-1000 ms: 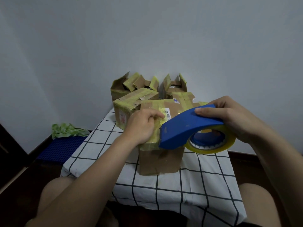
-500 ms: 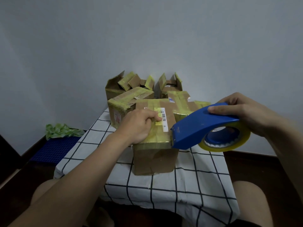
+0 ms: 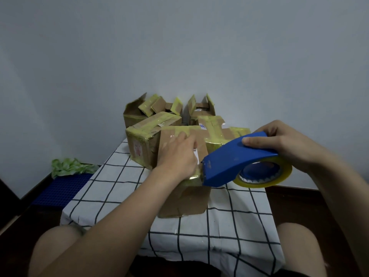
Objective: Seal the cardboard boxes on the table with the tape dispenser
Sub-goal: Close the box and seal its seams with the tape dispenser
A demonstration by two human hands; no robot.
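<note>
Under the left hand (image 3: 177, 156) the nearest box (image 3: 185, 198) is sitting on the tabletop (image 3: 229, 226). We are logging this hand as flat, with its fingers stretched across the box top, pressing on the yellowish tape and gripping nothing. Just right of that hand's wrist, the tape dispenser (image 3: 235, 162) is meeting the box's near top edge with its nose. The right hand (image 3: 279, 144) is curling its fingers round the dispenser's blue shell. Below the right hand the tape roll (image 3: 279, 176) is hanging clear of the tabletop.

Step, as we are judging it: a strip is being run along the top of this box and is reaching the near edge. The next move is probably calling for drawing the nose down over the front face, then tilting it to tear the tape, with the left hand pinning the strip. The blade is not showing.

Count: we are tallying one dispenser, one roll and five boxes.
- Left of the left hand: the left taped box (image 3: 143, 144).
- Beyond and between the two hands: the cross-taped box (image 3: 213, 126), partly hidden.
- Farthest beyond: the left open box (image 3: 133, 114) and the right open box (image 3: 209, 106), both with flaps standing up and awaiting tape.
</note>
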